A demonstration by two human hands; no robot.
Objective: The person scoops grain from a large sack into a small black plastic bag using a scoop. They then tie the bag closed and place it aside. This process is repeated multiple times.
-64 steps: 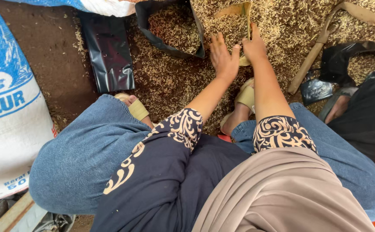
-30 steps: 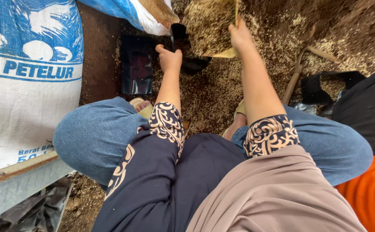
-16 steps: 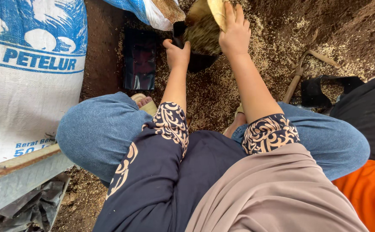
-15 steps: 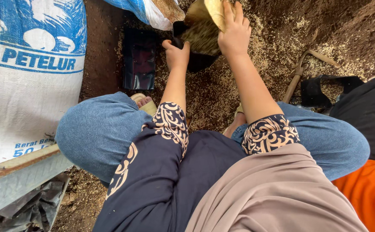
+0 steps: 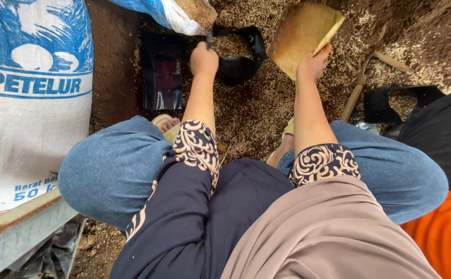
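a big white and blue sack (image 5: 29, 103) fills the 9 o'clock side, a flat black bag (image 5: 162, 71) lies at 11 o'clock, a wooden handle (image 5: 359, 88) at 2 o'clock. the left hand (image 5: 203, 58), fingers clamped, grips the rim of the open black bag (image 5: 238, 57), mouth up, at 12 o'clock beside a second sack (image 5: 176, 13). the right hand (image 5: 313, 63) clamps the yellow scoop (image 5: 303, 36), tilted, its wide end toward 11 o'clock. husk-strewn ground (image 5: 256, 108) lies open between the knees.
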